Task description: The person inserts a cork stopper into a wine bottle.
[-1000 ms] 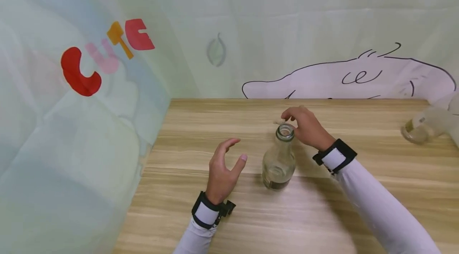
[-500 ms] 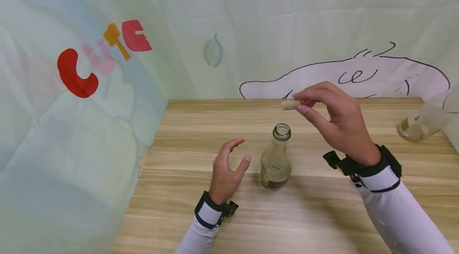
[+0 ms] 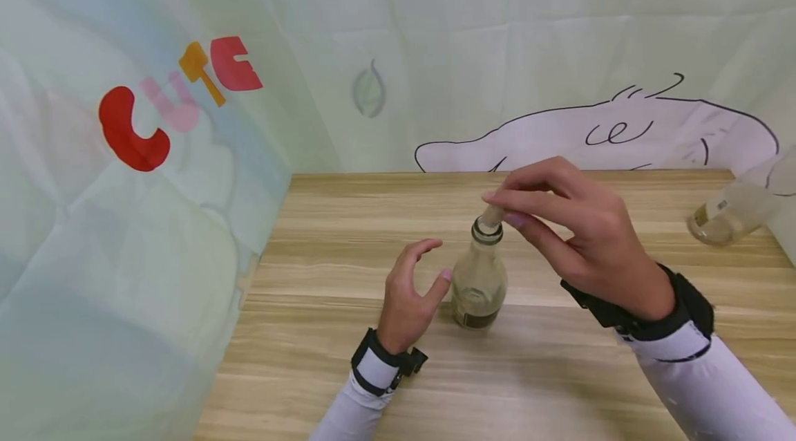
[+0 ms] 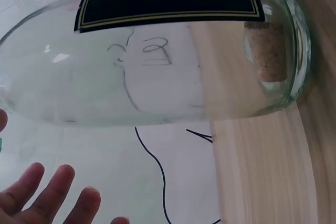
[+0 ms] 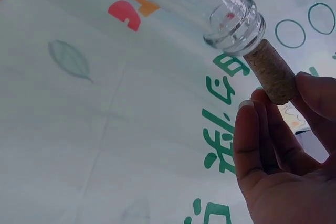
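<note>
A clear glass bottle with a dark label stands upright on the wooden table. My right hand pinches a cork between thumb and fingers, its end right at the rim of the bottle mouth. Beside the bottle's left side is my left hand, fingers spread in a loose curve, thumb tip close to the glass and nothing held. In the left wrist view the label faces the camera, and another cork-like piece shows through the glass near the base.
Another clear bottle stands at the table's right end, near the side cloth. Printed cloth rises along the wooden table's back edge and left side.
My right hand picked the cork up from behind the bottle, raised it, then brought it upright down to the mouth. My left hand moved slightly right, closer to the bottle.
</note>
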`<action>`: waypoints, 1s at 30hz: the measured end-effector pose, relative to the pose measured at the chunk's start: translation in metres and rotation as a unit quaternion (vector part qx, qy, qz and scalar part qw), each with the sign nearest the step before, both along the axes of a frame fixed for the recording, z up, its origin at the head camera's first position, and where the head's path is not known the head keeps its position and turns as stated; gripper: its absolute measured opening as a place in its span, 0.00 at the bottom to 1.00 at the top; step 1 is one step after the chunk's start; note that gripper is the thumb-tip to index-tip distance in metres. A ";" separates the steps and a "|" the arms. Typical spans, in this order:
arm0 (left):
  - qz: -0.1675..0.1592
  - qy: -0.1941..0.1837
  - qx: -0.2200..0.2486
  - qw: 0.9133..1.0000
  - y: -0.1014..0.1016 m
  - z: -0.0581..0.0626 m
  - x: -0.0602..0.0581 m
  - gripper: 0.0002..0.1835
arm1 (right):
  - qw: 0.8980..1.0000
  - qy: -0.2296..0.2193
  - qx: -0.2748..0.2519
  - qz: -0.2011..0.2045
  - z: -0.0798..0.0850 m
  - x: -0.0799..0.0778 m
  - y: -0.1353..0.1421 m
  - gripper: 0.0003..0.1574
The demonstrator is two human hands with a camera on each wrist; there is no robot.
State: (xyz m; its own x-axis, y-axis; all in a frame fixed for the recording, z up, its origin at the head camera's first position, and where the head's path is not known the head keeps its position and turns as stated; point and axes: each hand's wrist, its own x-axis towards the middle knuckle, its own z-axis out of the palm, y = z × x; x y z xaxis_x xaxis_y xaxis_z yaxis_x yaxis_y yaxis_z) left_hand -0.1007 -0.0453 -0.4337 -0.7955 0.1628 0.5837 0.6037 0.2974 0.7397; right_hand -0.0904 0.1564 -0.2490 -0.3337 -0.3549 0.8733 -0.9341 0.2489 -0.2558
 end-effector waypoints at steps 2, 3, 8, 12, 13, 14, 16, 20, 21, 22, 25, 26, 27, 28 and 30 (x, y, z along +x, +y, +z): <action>-0.002 0.004 0.000 1.000 0.002 0.006 0.003 0.23 | 1.000 -0.001 0.006 0.005 0.000 0.000 -0.001 0.13; -0.003 0.005 0.000 1.000 0.002 0.010 0.005 0.22 | 1.000 -0.001 0.010 0.005 -0.001 0.000 -0.002 0.13; -0.002 0.008 -0.002 1.000 0.003 0.017 0.009 0.22 | 1.000 0.003 0.023 0.005 -0.004 -0.001 -0.003 0.14; -0.001 -0.002 -0.004 1.000 0.003 0.023 0.012 0.22 | 0.999 0.011 0.030 0.002 -0.005 -0.001 -0.004 0.14; -0.001 -0.005 -0.005 1.000 0.004 0.025 0.013 0.22 | 0.999 0.012 0.031 0.002 -0.005 -0.001 -0.005 0.14; -0.001 -0.004 -0.004 1.000 0.004 0.025 0.013 0.22 | 0.999 0.013 0.033 0.002 -0.004 0.000 -0.005 0.15; -0.003 -0.001 -0.002 1.000 0.004 0.024 0.013 0.23 | 0.999 0.014 0.036 0.003 -0.003 0.001 -0.007 0.16; -0.006 0.007 0.002 1.000 0.004 0.024 0.012 0.23 | 0.999 0.015 0.031 0.003 -0.002 0.003 -0.010 0.16; -0.006 0.010 0.003 1.000 0.004 0.024 0.012 0.23 | 0.999 0.015 0.030 0.003 -0.002 0.003 -0.010 0.16; -0.007 0.012 0.004 1.000 0.004 0.024 0.012 0.23 | 0.999 0.015 0.028 0.003 -0.002 0.004 -0.011 0.17; -0.010 0.017 0.006 1.000 0.005 0.025 0.012 0.23 | 1.000 0.012 0.026 -0.005 -0.001 0.005 -0.012 0.17; -0.012 0.018 0.007 1.000 0.005 0.026 0.012 0.23 | 1.000 0.009 0.025 -0.009 -0.001 0.005 -0.012 0.17; -0.015 0.019 0.009 1.000 0.005 0.026 0.012 0.23 | 1.000 0.004 0.023 -0.012 -0.001 0.005 -0.012 0.19; -0.018 0.019 0.012 1.000 0.006 0.028 0.012 0.23 | 1.000 -0.001 0.020 -0.014 0.000 0.006 -0.012 0.20; -0.026 0.020 0.020 0.999 0.007 0.031 0.012 0.23 | 1.000 -0.019 0.013 -0.019 0.001 0.006 -0.011 0.25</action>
